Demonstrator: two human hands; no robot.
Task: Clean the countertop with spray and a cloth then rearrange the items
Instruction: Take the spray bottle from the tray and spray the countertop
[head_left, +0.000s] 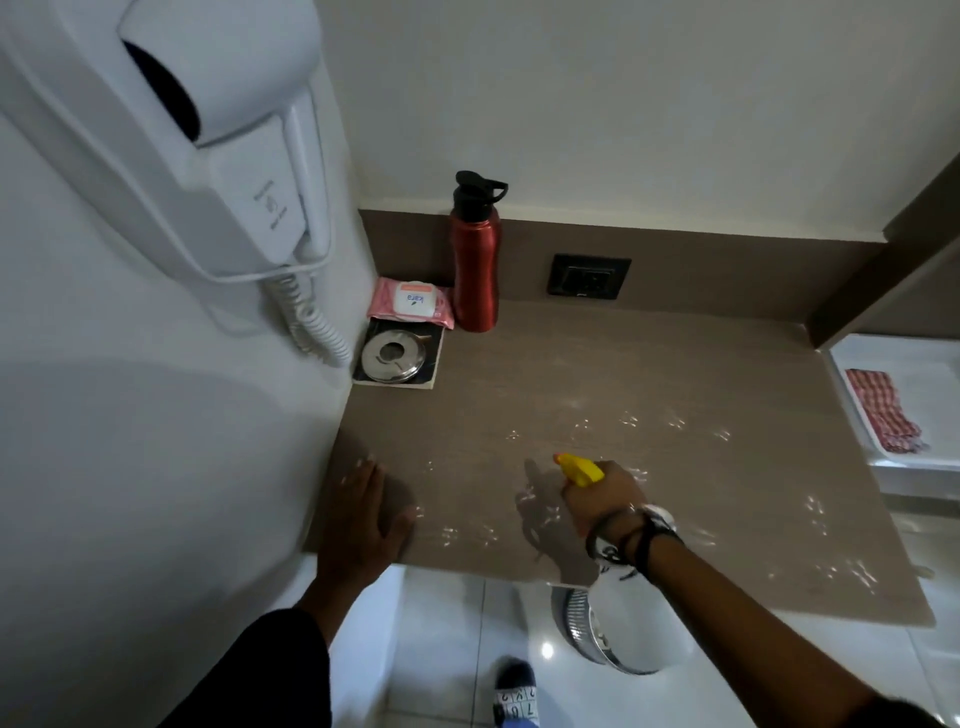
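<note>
My right hand (605, 499) grips a spray bottle with a yellow nozzle (577, 469), held over the front of the brown countertop (649, 374) and pointing left. Wet droplets glisten across the counter's front and right. My left hand (366, 512) lies flat on the counter's front left corner, fingers apart, holding nothing. A red and white checked cloth (883, 410) lies on a white tray (930, 374) at the right. At the back left stand a red water bottle (474, 270), a pink wipes pack (410, 303) and a round metal lid on a dark booklet (396, 357).
A white wall-mounted hair dryer (208, 145) with a coiled cord hangs on the left wall, close above the counter corner. A black socket (588, 276) sits in the back splash. Below the counter edge are a steel bin (597, 629) and white floor tiles.
</note>
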